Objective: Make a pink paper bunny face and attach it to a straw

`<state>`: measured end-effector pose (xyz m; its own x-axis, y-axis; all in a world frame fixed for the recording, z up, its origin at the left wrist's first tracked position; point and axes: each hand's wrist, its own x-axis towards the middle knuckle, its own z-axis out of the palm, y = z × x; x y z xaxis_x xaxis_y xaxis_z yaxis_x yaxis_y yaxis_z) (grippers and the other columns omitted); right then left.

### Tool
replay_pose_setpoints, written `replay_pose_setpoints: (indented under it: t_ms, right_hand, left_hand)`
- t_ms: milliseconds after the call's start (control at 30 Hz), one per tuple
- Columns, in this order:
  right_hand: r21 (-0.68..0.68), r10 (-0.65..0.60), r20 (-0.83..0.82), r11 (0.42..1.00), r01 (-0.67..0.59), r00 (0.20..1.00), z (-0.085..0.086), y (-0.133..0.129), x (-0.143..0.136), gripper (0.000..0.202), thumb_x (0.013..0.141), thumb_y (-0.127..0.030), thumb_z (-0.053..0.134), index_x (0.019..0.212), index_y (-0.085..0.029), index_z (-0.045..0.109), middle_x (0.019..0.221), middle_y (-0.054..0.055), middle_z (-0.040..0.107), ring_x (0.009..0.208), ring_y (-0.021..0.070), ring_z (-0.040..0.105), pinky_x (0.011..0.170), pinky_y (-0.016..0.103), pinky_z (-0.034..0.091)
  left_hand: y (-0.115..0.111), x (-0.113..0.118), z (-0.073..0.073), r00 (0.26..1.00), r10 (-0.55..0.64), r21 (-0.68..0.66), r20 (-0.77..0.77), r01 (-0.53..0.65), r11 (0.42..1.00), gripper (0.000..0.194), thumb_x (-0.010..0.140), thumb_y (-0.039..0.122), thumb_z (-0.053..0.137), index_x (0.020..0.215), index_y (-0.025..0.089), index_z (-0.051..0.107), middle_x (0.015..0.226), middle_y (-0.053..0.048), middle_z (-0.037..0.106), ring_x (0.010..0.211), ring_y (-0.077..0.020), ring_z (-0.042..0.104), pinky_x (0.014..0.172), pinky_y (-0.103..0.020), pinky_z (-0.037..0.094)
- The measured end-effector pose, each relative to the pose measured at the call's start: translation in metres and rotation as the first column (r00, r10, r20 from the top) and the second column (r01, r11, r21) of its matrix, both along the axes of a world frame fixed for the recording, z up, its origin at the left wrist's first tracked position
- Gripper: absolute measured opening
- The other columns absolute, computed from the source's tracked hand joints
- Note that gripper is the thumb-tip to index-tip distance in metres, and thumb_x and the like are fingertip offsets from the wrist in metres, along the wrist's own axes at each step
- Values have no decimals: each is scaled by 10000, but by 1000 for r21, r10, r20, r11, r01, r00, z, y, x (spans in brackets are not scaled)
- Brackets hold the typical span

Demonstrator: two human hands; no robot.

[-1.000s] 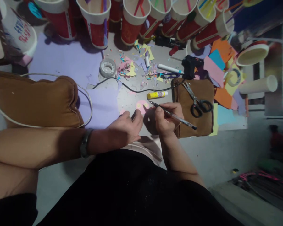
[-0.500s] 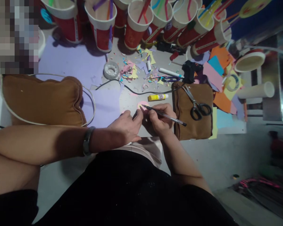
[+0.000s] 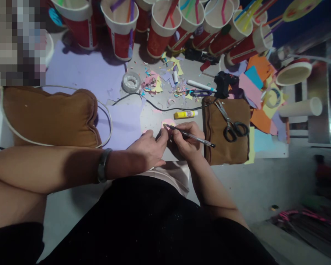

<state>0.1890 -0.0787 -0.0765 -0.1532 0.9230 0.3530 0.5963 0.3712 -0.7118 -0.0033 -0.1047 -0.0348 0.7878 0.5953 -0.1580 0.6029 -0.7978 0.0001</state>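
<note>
Between my hands, on the table's near edge, lies a small pink paper cutout [image 3: 169, 121] with yellow on it. My right hand [image 3: 189, 139] is closed around a black pen [image 3: 202, 140], its tip touching the cutout. Fingers bent, my left hand [image 3: 151, 147] holds the cutout's near-left side; the fingertips partly cover it. Just beyond the cutout is a yellow glue stick [image 3: 185, 114]. Black-handled scissors [image 3: 231, 125] rest on the brown cushion [image 3: 222, 147] right of my right hand.
Several red paper cups [image 3: 162, 33] with straws line the back. Paper scraps [image 3: 153, 82], a tape roll [image 3: 131, 82] and a white marker [image 3: 200, 85] lie midway. A black cable [image 3: 165, 109] crosses the table. Another brown cushion [image 3: 49, 117] sits left, coloured paper [image 3: 253, 88] right.
The pen has shifted very slightly over the cutout, its back end a little lower to the left. My left hand stays in place. The whole view has moved slightly.
</note>
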Motion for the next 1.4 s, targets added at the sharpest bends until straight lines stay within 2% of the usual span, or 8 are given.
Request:
replay_pose_setpoints:
  t_ms: [167,533,733,1000,1200,1400]
  right_hand:
    - [21,17,6,1000,-17,1000,1,0,0,94,896,-301,651,850,-227,615,703,-18,699,591,143,659,570,277,529]
    - [12,-19,-7,1000,19,1000,1,-1,1,71,899,-308,664,887,-259,613,750,-16,712,631,157,679,591,314,568]
    - [1,-4,38,1000,4,999,0,0,2,67,890,-293,653,868,-244,611,730,-20,699,614,149,666,579,306,553]
    - [27,-40,12,999,39,999,2,-1,-1,82,898,-309,649,875,-245,605,757,-10,723,639,149,684,600,301,565]
    - [6,-16,42,1000,16,999,2,-1,0,102,897,-321,647,857,-238,602,718,-16,702,619,151,670,582,304,552]
    - [20,-38,14,999,38,999,1,-1,1,87,900,-316,647,871,-244,607,760,-6,717,628,155,673,589,314,556]
  left_hand:
    - [0,0,1,1000,13,-31,13,-13,999,783,1005,540,506,1500,-64,464,1560,-353,426,996,-306,666,818,-407,397]
    - [-1,-1,-3,999,15,2,50,-15,1000,804,999,554,512,1490,-81,466,1517,-364,466,916,-282,675,805,-406,400]
    - [-1,0,-1,1000,20,-13,23,-19,1000,782,1000,534,515,1497,-67,461,1532,-358,454,886,-273,679,799,-410,399]
    - [-1,0,-2,1000,5,27,-7,-4,1000,822,1008,581,466,1491,-84,455,1512,-363,479,866,-287,697,777,-409,387]
    - [-1,0,-1,1000,15,20,5,-15,1000,817,1003,568,486,1491,-86,452,1520,-365,469,870,-283,699,783,-408,385]
    - [0,0,0,1000,1,3,-4,-1,1000,810,1000,561,505,1485,-87,463,1508,-371,480,836,-278,699,767,-410,383]
